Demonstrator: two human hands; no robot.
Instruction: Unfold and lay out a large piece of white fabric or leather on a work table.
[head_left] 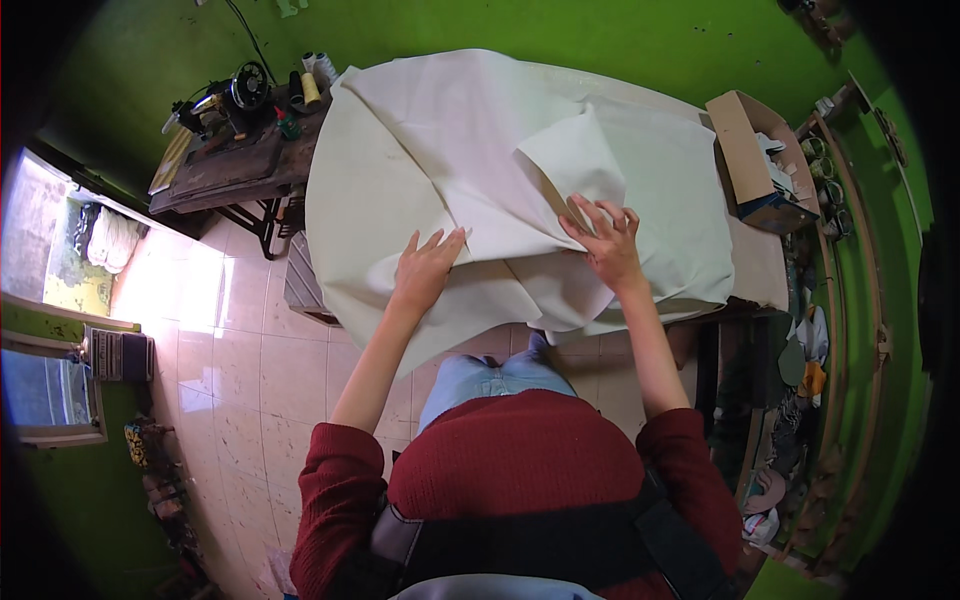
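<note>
A large sheet of off-white material (375, 175), like cloth or synthetic leather, drapes over the table before me. It lies in several overlapping layers with creases, and its front edge hangs over the near side. My left hand (430, 268) rests flat on it left of centre, fingers stretched out and holding nothing. On the right, my right hand (608, 245) touches the sheet with bent fingers spread apart, beside a raised, curled flap (585, 155). The undersides of the layers are hidden.
At the far left a black sewing machine (240, 95) stands on a wooden table (225, 175) with thread spools (311, 88) and a green bottle (287, 125). An open cardboard box (740, 150) sits at the right end. Shelving (830, 260) lines the right wall.
</note>
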